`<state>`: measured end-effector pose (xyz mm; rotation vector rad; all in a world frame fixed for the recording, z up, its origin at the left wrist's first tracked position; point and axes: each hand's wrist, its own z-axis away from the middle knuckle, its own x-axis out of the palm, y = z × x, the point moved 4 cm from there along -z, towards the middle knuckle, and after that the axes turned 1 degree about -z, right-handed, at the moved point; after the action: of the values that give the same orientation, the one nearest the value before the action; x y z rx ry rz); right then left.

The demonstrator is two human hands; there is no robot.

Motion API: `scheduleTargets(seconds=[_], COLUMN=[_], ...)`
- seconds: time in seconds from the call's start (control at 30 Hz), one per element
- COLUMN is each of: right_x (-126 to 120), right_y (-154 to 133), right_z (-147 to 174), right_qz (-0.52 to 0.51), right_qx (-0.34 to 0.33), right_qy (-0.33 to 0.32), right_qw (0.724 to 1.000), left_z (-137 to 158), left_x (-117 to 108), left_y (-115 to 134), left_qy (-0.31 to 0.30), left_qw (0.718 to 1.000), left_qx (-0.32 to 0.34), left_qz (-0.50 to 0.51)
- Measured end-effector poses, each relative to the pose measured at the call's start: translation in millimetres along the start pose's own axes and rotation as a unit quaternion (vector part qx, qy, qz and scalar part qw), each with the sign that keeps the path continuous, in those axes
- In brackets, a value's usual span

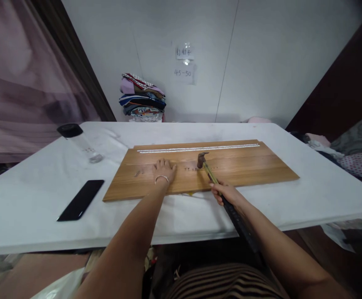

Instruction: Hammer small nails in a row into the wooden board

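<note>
My right hand (226, 192) is wrapped round the yellow shaft of a claw hammer (211, 175), above its black grip. The rusty hammer head is over the row of nails (189, 169) in the middle of a brown wooden board (249, 162); whether it touches one I cannot tell. My left hand (164, 170), with a bracelet at the wrist, lies flat on the board, fingers spread, left of that row. A few loose nails (137, 173) lie on the board to its left. Two white strips (196, 149) run along the board's far side.
A black phone (81, 200) lies on the white-covered table (31, 199), left of the board. Behind it a clear bottle with a black lid (84, 145) rests on its side. Folded clothes (143, 99) are stacked against the back wall. Cloths (327, 145) lie beyond the table's right edge.
</note>
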<state>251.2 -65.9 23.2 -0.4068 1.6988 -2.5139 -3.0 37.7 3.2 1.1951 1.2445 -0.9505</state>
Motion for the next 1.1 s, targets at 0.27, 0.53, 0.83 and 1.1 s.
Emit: scheduleTargets(seconds=[0.27,0.53,0.83,1.1], right_x=[-3.3,-7.5,-9.0,-9.7], right_y=[2.1,4.3,4.4,2.6], right_z=[0.9,-0.2,-2.1,-1.3], right_qz=[-0.005,-0.006,-0.012,-0.019], right_qx=[-0.007,-0.007,-0.010,-0.005], right_qy=[0.013,0.021,0.015,0.010], right_qw=[1.000,1.000,1.000,1.000], left_z=[-1.1,-1.4,-1.3,0.1], left_x=[2.4,3.3,1.6,0.9], left_y=[-1.3,-1.4,-1.3,-0.4], left_qy=[0.008,0.004,0.005,0.004], left_qw=[1.000,1.000,1.000,1.000], left_qx=[0.003,0.003,0.003,0.000], left_qz=[-0.004,-0.005,-0.001,0.000])
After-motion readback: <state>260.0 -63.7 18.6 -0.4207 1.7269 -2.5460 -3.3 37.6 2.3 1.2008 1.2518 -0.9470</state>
